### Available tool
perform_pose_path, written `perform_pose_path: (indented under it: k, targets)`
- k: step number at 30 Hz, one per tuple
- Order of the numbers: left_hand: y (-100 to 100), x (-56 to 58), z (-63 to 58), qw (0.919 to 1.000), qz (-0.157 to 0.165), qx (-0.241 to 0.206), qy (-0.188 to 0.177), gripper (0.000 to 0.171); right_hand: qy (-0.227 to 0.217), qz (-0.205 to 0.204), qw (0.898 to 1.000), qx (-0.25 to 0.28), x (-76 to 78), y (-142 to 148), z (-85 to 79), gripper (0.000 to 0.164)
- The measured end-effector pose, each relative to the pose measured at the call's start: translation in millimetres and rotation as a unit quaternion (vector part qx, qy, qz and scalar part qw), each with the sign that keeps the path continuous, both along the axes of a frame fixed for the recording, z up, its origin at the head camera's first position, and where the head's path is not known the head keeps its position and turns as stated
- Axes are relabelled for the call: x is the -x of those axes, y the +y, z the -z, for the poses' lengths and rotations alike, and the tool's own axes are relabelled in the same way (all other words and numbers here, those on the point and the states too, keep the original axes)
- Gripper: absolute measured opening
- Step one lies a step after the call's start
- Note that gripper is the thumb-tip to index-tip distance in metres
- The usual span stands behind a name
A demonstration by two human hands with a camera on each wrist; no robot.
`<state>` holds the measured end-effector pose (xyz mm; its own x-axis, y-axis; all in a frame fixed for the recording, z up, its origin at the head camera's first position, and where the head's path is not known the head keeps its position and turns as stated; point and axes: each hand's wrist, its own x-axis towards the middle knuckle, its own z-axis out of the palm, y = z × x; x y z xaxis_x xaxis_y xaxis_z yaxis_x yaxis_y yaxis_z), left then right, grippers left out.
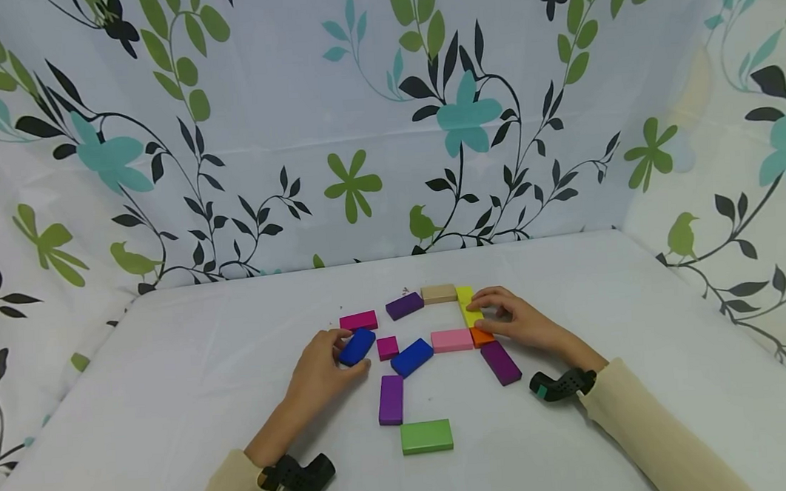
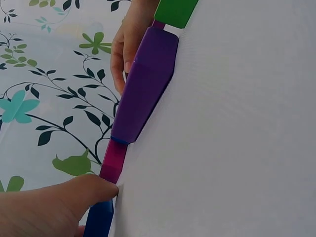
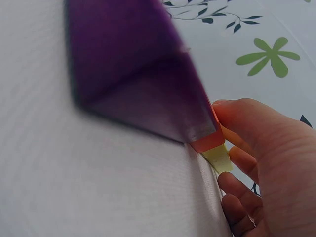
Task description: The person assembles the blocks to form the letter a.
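In the head view, my left hand (image 1: 319,364) holds a blue block (image 1: 357,347) between thumb and fingers, just below a magenta block (image 1: 358,321). Its thumb (image 2: 101,190) lies over the blue block (image 2: 100,219) in the left wrist view. At the right of the block layout, my right hand (image 1: 520,324) rests relaxed fingers on the yellow block (image 1: 466,301), its thumb at the orange block (image 1: 481,336). From the right wrist, the thumb shows against the orange block (image 3: 210,141), with the fingers bent beside the yellow block (image 3: 220,159).
A loose outline of blocks lies on the white table (image 1: 238,335): tan (image 1: 438,294), purple (image 1: 404,306), pink (image 1: 452,340), small magenta (image 1: 387,348), second blue (image 1: 412,358), upright purple (image 1: 391,400), dark purple (image 1: 501,363) and green (image 1: 427,436). A patterned cloth (image 1: 260,134) hangs behind.
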<state>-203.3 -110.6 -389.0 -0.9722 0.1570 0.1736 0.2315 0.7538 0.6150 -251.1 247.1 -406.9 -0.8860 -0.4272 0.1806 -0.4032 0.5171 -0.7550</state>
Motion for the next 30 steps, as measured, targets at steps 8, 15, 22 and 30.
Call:
perform_pose_path:
  k: [8, 15, 22, 30]
  targets:
    - [-2.7, -1.5, -2.4, 0.9999, 0.001, -0.011, -0.004, 0.038, 0.001, 0.001, 1.000, -0.002, -0.1, 0.6, 1.8, 0.032]
    - [-5.7, -2.4, -3.0, 0.9996, 0.007, -0.028, 0.000, 0.038, 0.001, 0.002, 1.000, 0.000, -1.4, 0.1, 1.0, 0.033]
    - [-6.6, -3.9, -1.4, 0.9988, 0.004, -0.049, 0.007, 0.038, -0.002, 0.007, 1.000, -0.004, -3.3, -0.5, 0.4, 0.033]
    - [-3.4, -8.1, -6.7, 0.9984, -0.001, -0.055, 0.013, 0.039, -0.002, 0.001, 1.000, -0.001, -1.7, -1.0, -0.5, 0.033]
